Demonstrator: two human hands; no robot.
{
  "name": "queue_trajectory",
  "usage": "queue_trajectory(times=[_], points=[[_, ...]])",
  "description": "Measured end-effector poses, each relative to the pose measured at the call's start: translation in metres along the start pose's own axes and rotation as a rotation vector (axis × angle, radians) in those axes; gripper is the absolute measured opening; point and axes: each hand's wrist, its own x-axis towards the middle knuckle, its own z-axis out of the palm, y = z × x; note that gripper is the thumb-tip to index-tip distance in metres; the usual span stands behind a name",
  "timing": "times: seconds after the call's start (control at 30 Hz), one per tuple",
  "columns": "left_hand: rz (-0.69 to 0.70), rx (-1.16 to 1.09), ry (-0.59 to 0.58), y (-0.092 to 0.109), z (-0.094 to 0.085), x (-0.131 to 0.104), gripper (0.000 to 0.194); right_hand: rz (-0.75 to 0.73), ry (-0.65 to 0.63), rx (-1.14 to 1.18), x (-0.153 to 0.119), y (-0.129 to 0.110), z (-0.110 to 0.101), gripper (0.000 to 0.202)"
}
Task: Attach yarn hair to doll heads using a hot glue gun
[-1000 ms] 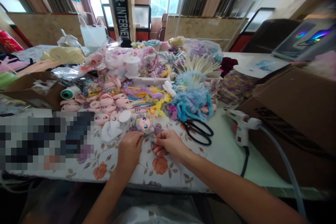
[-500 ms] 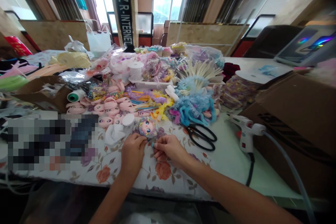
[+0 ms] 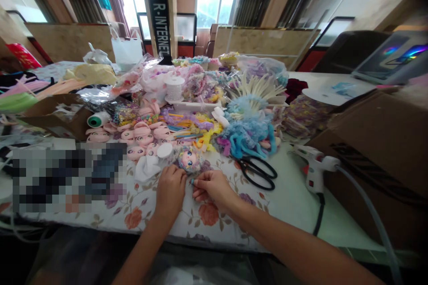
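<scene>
A doll head (image 3: 189, 158) with a painted face and fuzzy, many-coloured yarn hair lies face up on the flowered cloth, just beyond both hands. My left hand (image 3: 171, 189) is closed at its lower left edge, fingers curled downward; what they grip is hidden. Close by on the other side, my right hand (image 3: 214, 189) pinches thumb and forefinger together. At those fingertips shows a small teal spot, too small to name. White fabric (image 3: 147, 168) and a white spool (image 3: 165, 150) sit left of the head. Black-handled scissors (image 3: 259, 173) lie to the right.
Several pink doll heads (image 3: 144, 133) are grouped behind the hands. Blue yarn (image 3: 249, 129) is heaped behind the scissors. A white glue gun (image 3: 314, 167) stands at right beside a large cardboard box (image 3: 374, 164). Further left are a thread cone (image 3: 98, 119) and an open carton (image 3: 56, 120).
My right hand's fingertips have shifted slightly left, nearer to my left hand. My left hand's fingers have drawn in a little. The view has moved slightly.
</scene>
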Motion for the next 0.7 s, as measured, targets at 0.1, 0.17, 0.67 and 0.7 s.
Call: queue_trajectory(times=[0.1, 0.17, 0.67, 0.7], points=[[-0.021, -0.153, -0.079, -0.006, -0.005, 0.006, 0.017, -0.006, 0.013, 0.037, -0.003, 0.000, 0.004, 0.025], [-0.103, -0.287, -0.142, -0.009, -0.010, 0.010, 0.016, -0.004, 0.011, 0.065, -0.005, 0.000, 0.007, 0.025], [-0.590, -0.819, -0.225, -0.011, -0.016, 0.013, 0.027, 0.051, 0.064, 0.256, -0.007, -0.005, 0.024, 0.027], [-0.595, -0.824, -0.229, -0.012, -0.016, 0.013, 0.028, 0.054, 0.063, 0.262, -0.006, -0.005, 0.025, 0.028]])
